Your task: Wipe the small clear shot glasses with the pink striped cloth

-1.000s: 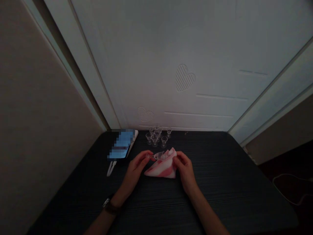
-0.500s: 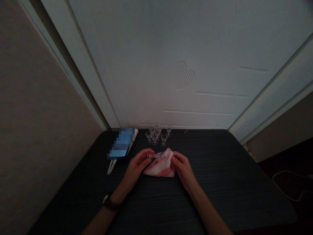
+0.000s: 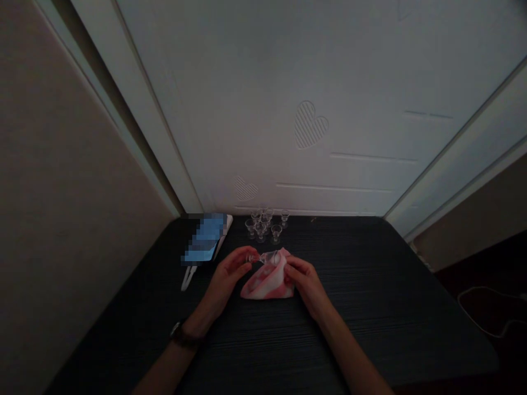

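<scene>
My left hand [image 3: 227,277] pinches the stem of a small clear stemmed glass [image 3: 263,257] that lies on its side, bowl toward the right. My right hand [image 3: 303,281] is closed on a pink and white cloth [image 3: 267,282], pressing its upper part against the bowl of the glass. The cloth's lower part rests on the dark table [image 3: 370,307]. A watch sits on my left wrist [image 3: 181,334].
Several small clear stemmed glasses [image 3: 263,225] stand in a cluster at the table's far edge by the white panelled door [image 3: 308,126]. A blue blurred item on a white holder [image 3: 206,241] lies at the far left. A cable [image 3: 486,307] runs on the floor at right.
The cloth has bunched up higher around the glass bowl, and my right hand has moved slightly left toward the glass. My left hand keeps its hold on the stem.
</scene>
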`<move>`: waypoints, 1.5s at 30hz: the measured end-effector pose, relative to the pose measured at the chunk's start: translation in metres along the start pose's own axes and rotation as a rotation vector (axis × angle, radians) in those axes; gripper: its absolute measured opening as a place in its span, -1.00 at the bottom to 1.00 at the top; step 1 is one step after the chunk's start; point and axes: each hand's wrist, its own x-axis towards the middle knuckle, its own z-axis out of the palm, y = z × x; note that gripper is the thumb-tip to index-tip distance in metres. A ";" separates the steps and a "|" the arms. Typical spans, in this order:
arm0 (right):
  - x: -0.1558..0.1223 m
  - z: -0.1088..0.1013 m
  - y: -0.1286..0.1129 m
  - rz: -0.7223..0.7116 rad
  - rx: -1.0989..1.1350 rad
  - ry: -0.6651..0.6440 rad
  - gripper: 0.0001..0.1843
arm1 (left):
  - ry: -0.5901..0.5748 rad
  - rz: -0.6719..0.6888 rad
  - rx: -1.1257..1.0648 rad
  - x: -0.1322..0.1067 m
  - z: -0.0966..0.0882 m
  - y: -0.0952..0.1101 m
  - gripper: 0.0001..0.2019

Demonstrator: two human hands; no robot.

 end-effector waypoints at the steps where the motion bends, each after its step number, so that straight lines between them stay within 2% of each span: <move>1: 0.000 0.000 0.000 0.005 0.005 0.007 -0.85 | -0.009 -0.001 0.000 0.000 0.000 0.000 -0.72; 7: 0.001 0.000 0.001 0.013 0.036 0.044 -0.82 | -0.036 -0.026 0.020 0.001 -0.003 -0.004 -0.70; 14: 0.001 0.000 0.000 0.007 -0.114 0.014 -0.83 | -0.117 -0.050 0.073 0.000 -0.004 -0.004 -0.69; 21: 0.005 -0.004 0.007 -0.188 -0.436 0.051 -0.90 | -0.188 -0.020 0.131 0.001 -0.003 0.005 -0.68; 29: -0.002 0.005 -0.003 -0.335 -0.699 0.120 -0.90 | -0.195 -0.078 0.005 -0.003 0.007 0.009 -0.55; 35: -0.009 0.011 -0.004 -0.468 -0.857 0.139 -0.89 | -0.144 -0.085 0.101 -0.002 0.009 0.009 -0.69; 40: -0.015 0.011 -0.002 -0.509 -1.026 0.063 -0.85 | -0.130 -0.119 0.103 -0.002 0.007 0.007 -0.71; 45: -0.017 0.009 -0.002 -0.544 -1.041 0.101 -0.84 | -0.125 -0.170 0.040 0.001 0.006 0.002 -0.69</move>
